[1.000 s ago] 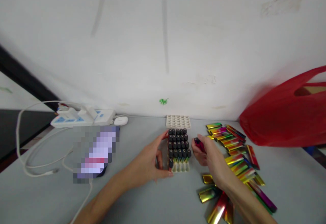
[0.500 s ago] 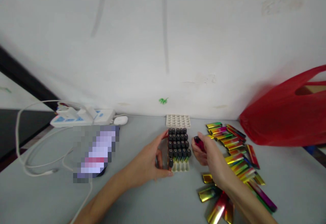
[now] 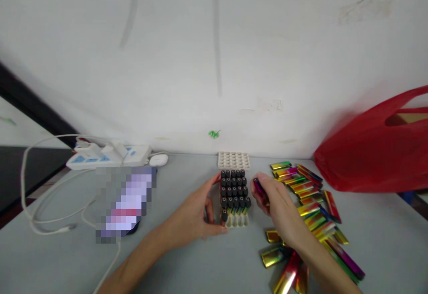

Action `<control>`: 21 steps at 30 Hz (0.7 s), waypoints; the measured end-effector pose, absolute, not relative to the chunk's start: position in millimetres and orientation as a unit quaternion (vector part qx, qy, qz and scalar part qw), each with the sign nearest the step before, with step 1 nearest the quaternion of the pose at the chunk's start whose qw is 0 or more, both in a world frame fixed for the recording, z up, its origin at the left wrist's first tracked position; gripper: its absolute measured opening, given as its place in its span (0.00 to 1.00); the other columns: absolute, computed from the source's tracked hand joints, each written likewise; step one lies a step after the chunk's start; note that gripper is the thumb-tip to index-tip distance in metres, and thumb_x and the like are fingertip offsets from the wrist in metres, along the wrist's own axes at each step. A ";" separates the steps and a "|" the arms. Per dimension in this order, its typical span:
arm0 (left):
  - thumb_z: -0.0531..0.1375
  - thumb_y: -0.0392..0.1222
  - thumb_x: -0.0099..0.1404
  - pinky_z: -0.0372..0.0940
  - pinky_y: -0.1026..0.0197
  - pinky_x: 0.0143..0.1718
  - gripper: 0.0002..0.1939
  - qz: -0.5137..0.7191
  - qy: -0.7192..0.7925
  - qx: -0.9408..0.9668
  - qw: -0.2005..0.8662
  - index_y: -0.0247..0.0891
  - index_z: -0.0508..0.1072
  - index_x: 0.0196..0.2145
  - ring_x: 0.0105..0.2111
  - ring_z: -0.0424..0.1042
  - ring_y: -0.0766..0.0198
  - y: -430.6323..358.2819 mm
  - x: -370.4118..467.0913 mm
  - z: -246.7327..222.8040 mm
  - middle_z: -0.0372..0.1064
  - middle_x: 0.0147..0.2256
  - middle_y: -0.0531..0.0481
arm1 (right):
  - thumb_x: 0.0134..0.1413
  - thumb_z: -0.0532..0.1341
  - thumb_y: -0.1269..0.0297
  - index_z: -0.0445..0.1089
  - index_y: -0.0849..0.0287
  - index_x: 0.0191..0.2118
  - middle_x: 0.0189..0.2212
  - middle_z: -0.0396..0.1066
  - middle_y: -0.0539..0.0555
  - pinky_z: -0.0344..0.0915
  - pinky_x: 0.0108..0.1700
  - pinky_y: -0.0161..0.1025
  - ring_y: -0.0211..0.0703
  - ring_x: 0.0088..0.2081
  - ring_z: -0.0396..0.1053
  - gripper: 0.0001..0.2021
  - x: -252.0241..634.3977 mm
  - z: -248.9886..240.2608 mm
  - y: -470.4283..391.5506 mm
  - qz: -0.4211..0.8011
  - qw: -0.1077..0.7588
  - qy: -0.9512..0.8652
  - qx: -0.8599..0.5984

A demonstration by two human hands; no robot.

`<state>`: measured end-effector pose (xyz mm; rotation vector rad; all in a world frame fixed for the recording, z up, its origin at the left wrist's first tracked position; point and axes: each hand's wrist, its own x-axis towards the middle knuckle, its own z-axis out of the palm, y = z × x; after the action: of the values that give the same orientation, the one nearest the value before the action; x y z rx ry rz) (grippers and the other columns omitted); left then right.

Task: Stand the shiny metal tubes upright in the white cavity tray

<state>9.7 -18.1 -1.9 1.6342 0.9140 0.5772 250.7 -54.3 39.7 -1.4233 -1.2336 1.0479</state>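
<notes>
A cream tray [image 3: 238,221] with rows of pockets sits in front of me. Several upright sticks with black tops [image 3: 234,191] fill most of it, and pockets in the nearest row show bare. My left hand [image 3: 197,211] grips the tray's left side, thumb at the near corner and forefinger at the far one. To the right of the tray, my right hand [image 3: 272,196] is closed around a shiny magenta stick [image 3: 260,188] with a dark end. Its lower part is hidden by the fingers. More glossy gold, red and green sticks [image 3: 306,191] lie loose by my right forearm.
Behind the filled tray lies a second cream pocketed tray [image 3: 234,160], against the wall. On the left are a blurred-out phone [image 3: 129,202], a white power strip [image 3: 110,155], a white earbud case [image 3: 158,160] and looping cables. A red bag [image 3: 374,151] stands at right.
In my right hand the magenta stick has turned, so more of its length shows. My left hand keeps its place at the tray. The view has shifted slightly.
</notes>
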 end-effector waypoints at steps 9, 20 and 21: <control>0.80 0.41 0.57 0.70 0.62 0.29 0.65 0.229 0.400 0.687 0.562 0.45 0.46 0.81 0.30 0.75 0.59 -18.6 9.1 -4.3 0.77 0.37 0.53 | 0.75 0.59 0.42 0.71 0.54 0.37 0.30 0.67 0.49 0.60 0.34 0.40 0.45 0.33 0.64 0.21 252.9 31.8 -53.5 0.421 0.473 -0.553 -0.541; 0.80 0.42 0.57 0.70 0.63 0.26 0.64 0.246 0.374 0.690 0.568 0.49 0.48 0.80 0.28 0.75 0.61 -15.5 8.8 -8.1 0.77 0.40 0.51 | 0.70 0.69 0.53 0.79 0.51 0.41 0.37 0.72 0.52 0.64 0.46 0.45 0.50 0.41 0.69 0.09 255.7 40.7 -55.6 0.313 0.514 -0.617 -0.507; 0.80 0.41 0.57 0.70 0.63 0.26 0.64 0.247 0.374 0.689 0.570 0.48 0.48 0.80 0.28 0.75 0.61 -15.6 9.3 -7.6 0.77 0.39 0.52 | 0.69 0.70 0.54 0.79 0.50 0.40 0.37 0.72 0.51 0.64 0.46 0.45 0.50 0.40 0.69 0.08 255.9 42.0 -56.5 0.307 0.517 -0.621 -0.503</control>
<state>9.3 -15.6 -7.6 1.6183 0.8774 0.5789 255.9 -56.5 42.0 -1.2076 -1.4912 0.7373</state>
